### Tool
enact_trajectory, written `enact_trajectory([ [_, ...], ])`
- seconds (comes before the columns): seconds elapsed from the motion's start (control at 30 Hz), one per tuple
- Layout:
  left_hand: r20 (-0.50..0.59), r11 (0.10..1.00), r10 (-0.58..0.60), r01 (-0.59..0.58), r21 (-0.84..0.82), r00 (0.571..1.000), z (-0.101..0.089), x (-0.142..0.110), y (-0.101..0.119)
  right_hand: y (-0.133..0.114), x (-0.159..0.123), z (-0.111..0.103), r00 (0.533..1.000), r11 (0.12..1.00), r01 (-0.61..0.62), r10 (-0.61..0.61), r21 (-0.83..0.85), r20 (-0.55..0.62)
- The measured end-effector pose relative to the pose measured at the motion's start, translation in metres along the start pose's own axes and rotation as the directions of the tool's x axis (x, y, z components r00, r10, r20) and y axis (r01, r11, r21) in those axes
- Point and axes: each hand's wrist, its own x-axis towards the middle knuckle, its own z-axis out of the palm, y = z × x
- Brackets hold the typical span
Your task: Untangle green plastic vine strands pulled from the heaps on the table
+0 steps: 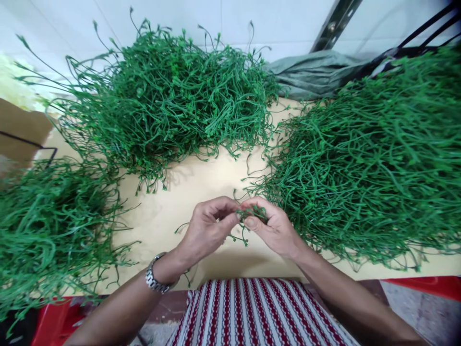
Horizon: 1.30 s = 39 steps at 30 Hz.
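Note:
Over the table, in the head view, my two hands meet. My right hand (272,226) is closed around a small bunch of green stems (257,211), with tufted tips showing between thumb and fingers. My left hand (212,223), with a metal watch (155,275) on its wrist, pinches at the left end of the same bunch, thumb against fingertips. A few stem ends hang below the fingers. The stems are thin and look like artificial flower stems. My fingers partly hide how many each hand holds.
Large heaps of similar stems lie at the back (173,96), right (374,168) and left (46,226) of the pale table (212,175). A grey-green cloth (313,72) lies by the tiled wall (266,24). A cardboard piece (23,129) stands at far left.

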Motion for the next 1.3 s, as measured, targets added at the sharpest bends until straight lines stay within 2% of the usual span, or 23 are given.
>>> enact_trajectory([
  [0.1,-0.021,0.999,0.038,-0.039,-0.033,0.999,0.003,0.001,-0.004,0.001,-0.002,0.003,0.998,0.999,-0.033,0.031,-0.037,-0.049],
  [0.23,0.014,1.000,0.023,-0.023,-0.006,1.000,0.003,0.000,-0.003,0.003,-0.003,-0.001,0.999,0.998,-0.017,0.019,-0.056,0.036],
  [0.4,0.119,0.991,-0.113,0.102,0.089,0.986,-0.004,-0.001,0.004,0.003,-0.001,-0.012,0.981,0.978,0.171,-0.158,-0.118,0.110],
  [0.53,0.196,0.986,-0.166,0.165,0.024,0.966,-0.007,0.001,0.003,0.000,0.000,-0.014,0.953,0.969,0.228,-0.201,-0.097,0.227],
  [0.6,0.171,0.986,-0.151,0.160,-0.042,0.974,-0.006,0.002,0.001,0.001,0.000,-0.012,0.952,0.981,0.188,-0.169,-0.049,0.255],
  [0.7,0.123,0.985,-0.120,0.133,-0.112,0.985,-0.004,0.002,-0.001,0.005,-0.001,-0.007,0.962,0.994,0.056,-0.078,0.091,0.263],
  [0.83,0.148,0.973,-0.106,0.133,-0.186,0.983,-0.003,0.003,-0.001,0.010,-0.003,0.000,0.953,0.932,-0.084,-0.028,0.352,0.302],
  [0.9,0.123,0.974,-0.102,0.124,-0.189,0.987,-0.005,0.003,-0.002,0.008,-0.004,-0.001,0.946,0.934,-0.128,0.014,0.334,0.323],
  [0.97,0.102,0.978,-0.111,0.127,-0.165,0.989,-0.008,0.002,-0.003,0.004,-0.005,-0.004,0.933,0.962,-0.151,0.062,0.229,0.354],
  [1.1,0.126,0.971,-0.135,0.157,-0.183,0.983,-0.010,0.002,-0.003,-0.001,-0.007,-0.011,0.915,0.986,-0.131,0.081,0.101,0.395],
  [1.3,0.144,0.935,-0.141,0.180,-0.305,0.979,-0.011,0.002,-0.003,0.003,-0.006,-0.010,0.903,0.975,-0.170,0.097,0.142,0.418],
])
